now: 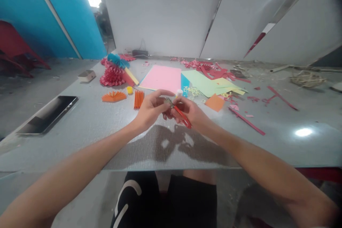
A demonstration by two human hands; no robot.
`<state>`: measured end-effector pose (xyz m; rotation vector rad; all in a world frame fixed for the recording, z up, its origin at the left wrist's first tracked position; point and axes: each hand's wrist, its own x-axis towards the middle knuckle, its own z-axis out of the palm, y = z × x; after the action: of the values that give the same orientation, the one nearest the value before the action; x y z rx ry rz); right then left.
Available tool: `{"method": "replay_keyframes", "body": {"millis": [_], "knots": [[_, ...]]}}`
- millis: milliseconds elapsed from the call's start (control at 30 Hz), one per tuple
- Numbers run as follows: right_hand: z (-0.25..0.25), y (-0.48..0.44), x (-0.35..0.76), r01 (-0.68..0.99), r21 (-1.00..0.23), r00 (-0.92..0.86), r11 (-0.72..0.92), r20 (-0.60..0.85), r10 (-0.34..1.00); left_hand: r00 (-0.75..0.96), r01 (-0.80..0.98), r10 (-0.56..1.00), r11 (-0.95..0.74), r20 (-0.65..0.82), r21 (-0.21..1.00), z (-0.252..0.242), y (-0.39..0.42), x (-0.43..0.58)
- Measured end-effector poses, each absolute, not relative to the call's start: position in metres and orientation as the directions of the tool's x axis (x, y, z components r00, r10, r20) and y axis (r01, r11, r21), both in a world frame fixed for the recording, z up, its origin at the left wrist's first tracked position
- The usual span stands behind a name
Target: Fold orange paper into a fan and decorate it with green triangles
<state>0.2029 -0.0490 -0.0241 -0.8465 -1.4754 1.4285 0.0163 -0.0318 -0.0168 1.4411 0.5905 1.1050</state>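
Note:
My right hand is closed round a small pair of scissors with red handles, held above the table with the metal blades pointing up and left. My left hand meets it at the blades; its thumb lies by the blade tips, the forefinger arches above, and the other fingers curl underneath. Whatever lies between the left fingers is too small or hidden to make out. Just behind the hands shows a white cap. Left of my left hand are a pleated orange paper strip and an orange paper fan.
Pink paper sheets and green paper lie behind the hands. An orange paper piece and red scraps lie to the right. At left are a phone, a yellow cap, red pleated paper and a small box.

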Motion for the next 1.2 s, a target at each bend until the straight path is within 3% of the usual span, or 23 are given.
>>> {"method": "replay_keyframes", "body": {"millis": [400, 567, 1200], "knots": [[-0.016, -0.054, 0.203, -0.045, -0.997, -0.322, 0.063, 0.074, 0.944, 0.295, -0.135, 0.927, -0.200, 0.232, 0.970, -0.010, -0.033, 0.016], [-0.021, -0.049, 0.203, -0.090, -0.991, -0.313, 0.098, 0.121, 0.942, 0.327, -0.075, 0.928, -0.161, 0.176, 0.984, -0.008, -0.033, 0.016], [-0.026, -0.047, 0.206, -0.109, -0.985, -0.348, 0.131, 0.161, 0.924, 0.337, -0.133, 0.916, -0.182, 0.217, 0.974, -0.006, -0.033, 0.018]]}}
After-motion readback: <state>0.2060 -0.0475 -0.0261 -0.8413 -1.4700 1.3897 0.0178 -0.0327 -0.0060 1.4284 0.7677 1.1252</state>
